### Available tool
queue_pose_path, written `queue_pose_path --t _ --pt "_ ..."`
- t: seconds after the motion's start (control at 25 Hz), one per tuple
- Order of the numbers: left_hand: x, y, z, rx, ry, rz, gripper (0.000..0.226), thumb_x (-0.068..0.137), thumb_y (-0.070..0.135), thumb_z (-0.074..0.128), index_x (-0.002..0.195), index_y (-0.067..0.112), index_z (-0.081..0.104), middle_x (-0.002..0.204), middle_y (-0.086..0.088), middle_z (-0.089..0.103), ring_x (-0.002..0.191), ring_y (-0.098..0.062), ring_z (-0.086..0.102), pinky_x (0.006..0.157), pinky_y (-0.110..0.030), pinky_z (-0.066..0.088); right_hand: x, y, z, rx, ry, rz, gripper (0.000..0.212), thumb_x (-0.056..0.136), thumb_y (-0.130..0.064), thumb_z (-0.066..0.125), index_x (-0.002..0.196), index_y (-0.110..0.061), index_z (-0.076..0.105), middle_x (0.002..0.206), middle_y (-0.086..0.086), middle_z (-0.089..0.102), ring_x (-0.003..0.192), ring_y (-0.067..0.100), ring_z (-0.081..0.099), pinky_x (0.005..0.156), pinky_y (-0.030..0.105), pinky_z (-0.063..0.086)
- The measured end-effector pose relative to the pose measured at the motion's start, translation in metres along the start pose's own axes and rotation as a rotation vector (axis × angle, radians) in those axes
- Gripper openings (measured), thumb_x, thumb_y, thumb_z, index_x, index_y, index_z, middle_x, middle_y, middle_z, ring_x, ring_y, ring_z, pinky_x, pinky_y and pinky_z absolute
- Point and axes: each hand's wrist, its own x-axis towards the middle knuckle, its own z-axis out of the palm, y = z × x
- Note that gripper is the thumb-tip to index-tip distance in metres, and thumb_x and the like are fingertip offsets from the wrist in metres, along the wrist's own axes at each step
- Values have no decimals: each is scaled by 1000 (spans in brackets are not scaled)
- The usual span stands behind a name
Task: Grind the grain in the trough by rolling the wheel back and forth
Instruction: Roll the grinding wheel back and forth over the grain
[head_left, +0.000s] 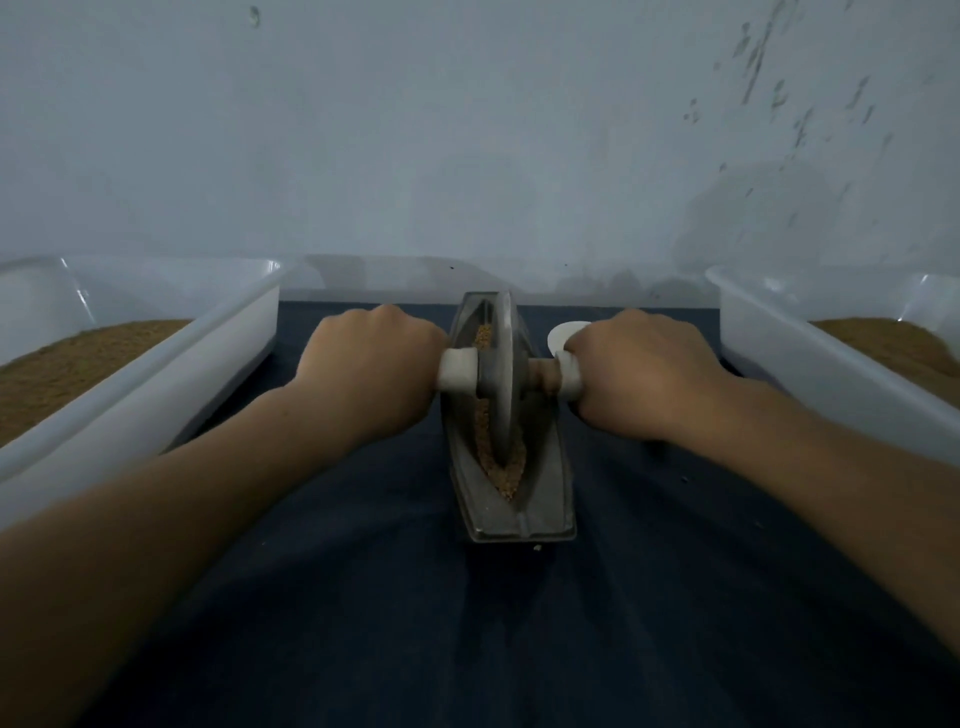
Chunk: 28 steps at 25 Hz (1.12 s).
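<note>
grey trough (545, 499) lengthwise toward wall (467, 156); left hand (369, 364), right hand (639, 369) tight round crosswise handle (457, 370) of wheel (501, 379)

The wheel (501, 364) and trough (545, 483) are showing dull grey, the grain (506, 478) tan, the cloth (467, 623) plain navy, the nine o'clock tub (156, 374) and three o'clock tub (805, 364) translucent white.

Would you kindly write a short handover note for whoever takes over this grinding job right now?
Left hand grips the left handle; right hand grips the right handle.
The wheel stands upright in the metal trough, roughly mid-trough, on the dark cloth.
Grain lies in the groove on both sides of the wheel and looks granular, so the grinding seems unfinished.
To do: roll back and forth. The left tray and right tray hold brown material; I cannot tell which is ground.
</note>
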Motion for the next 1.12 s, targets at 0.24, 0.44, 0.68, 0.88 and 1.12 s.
queue_pose_path --t 0.24,0.44,0.68,0.88,1.12 --pt "53 4 7 -54 -107 -98 17 91 27 60 107 22 64 98 -9 62 88 -33 64 64 -36 41 54 -8 -1 85 -111 98 11 88 -33 69 92 -23 65 90 3 64 76 23 58 62 31 44" --pt "-9 -16 -3 -70 5 46 20 76 41 68 73 35 49 59 12 31 50 -16 35 47 -26 26 -12 8 -3 -56 169 -109 27 67 -39 68 63 -33 42 51 -14 41 44 5 37 42 18 20" --pt "29 2 7 -33 -61 -161 8 89 30 61 93 25 66 85 -4 62 75 -30 63 59 -33 40 38 -8 1 23 2 70 8 85 -35 69 87 -29 64 85 -1 64 75 22 59 60 30 41" --pt "28 3 -9 -6 -141 -73 12 87 33 65 97 26 67 81 -1 57 68 -23 58 56 -32 39 26 -2 -1 110 -148 75 10 87 -38 66 83 -30 61 85 -2 65 70 19 58 60 33 48" --pt "-8 1 -2 -20 22 -65 10 71 32 73 73 30 63 56 8 31 43 -11 23 44 -23 19 6 -5 -2 -61 40 1 20 74 -39 65 64 -32 49 63 -11 54 52 10 45 46 23 30"
